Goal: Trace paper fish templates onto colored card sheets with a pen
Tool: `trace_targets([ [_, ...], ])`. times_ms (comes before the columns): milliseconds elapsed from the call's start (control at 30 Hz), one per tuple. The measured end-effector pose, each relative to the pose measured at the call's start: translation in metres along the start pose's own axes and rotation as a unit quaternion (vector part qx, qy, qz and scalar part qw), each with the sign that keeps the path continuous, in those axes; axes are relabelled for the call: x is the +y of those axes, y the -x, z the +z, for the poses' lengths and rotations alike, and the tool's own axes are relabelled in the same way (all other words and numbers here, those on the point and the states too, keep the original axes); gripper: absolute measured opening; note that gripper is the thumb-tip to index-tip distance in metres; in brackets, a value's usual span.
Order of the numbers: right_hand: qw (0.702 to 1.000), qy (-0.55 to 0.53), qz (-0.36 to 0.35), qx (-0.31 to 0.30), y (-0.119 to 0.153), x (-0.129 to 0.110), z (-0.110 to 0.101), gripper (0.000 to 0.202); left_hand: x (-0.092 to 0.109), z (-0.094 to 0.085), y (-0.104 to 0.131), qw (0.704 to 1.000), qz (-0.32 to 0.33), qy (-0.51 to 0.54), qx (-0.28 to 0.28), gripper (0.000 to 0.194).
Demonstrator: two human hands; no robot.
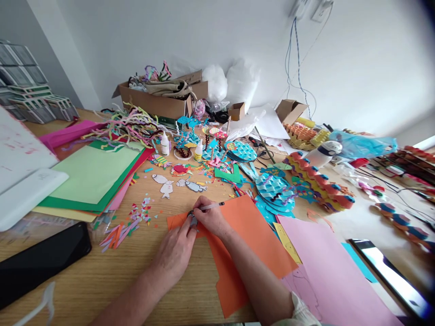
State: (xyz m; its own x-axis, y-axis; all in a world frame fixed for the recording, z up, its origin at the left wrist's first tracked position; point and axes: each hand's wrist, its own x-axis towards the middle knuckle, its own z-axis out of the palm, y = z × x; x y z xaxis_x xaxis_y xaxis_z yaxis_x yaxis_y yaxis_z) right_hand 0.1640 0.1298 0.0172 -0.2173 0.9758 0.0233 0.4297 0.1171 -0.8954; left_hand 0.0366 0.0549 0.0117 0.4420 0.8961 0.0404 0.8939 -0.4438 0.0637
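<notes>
My right hand (210, 220) is closed round a pen (212, 206), whose tip end is hidden by the fingers. Just left of it, the fingertips of my left hand (177, 248) press a small grey cutout (192, 219) onto the left corner of an orange sheet (251, 235). Most of that cutout is hidden under the fingers. The orange sheet lies on the wooden table, partly beneath my right forearm. Beyond the hands lie a grey fish cutout (196, 186) and a white fish cutout (166, 189).
Green sheets (98, 176) are stacked at the left, near a black phone (50, 258). Paper scraps (139, 213) lie beside the hands. Glue bottles (165, 144) and a cardboard box (156, 102) stand behind. At right are pink paper (333, 262) and another phone (387, 271).
</notes>
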Motion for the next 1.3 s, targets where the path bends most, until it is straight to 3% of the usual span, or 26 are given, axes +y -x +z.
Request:
trace_targets([
  [667,1.000,0.023,0.009,0.007,-0.0001,-0.0043,-0.0014,0.013,-0.0011,0.0023,-0.0014,1.000,-0.023,0.016,-0.002,0.047],
  [1000,0.999,0.029,0.002,0.016,0.0010,-0.0042,-0.0022,0.013,0.0004,-0.0049,-0.0021,0.999,-0.025,0.017,-0.030,0.047],
  [1300,0.999,0.033,0.000,0.017,0.0033,-0.0067,-0.0044,0.015,-0.0002,-0.0018,-0.0017,1.000,-0.020,0.016,-0.013,0.047],
])
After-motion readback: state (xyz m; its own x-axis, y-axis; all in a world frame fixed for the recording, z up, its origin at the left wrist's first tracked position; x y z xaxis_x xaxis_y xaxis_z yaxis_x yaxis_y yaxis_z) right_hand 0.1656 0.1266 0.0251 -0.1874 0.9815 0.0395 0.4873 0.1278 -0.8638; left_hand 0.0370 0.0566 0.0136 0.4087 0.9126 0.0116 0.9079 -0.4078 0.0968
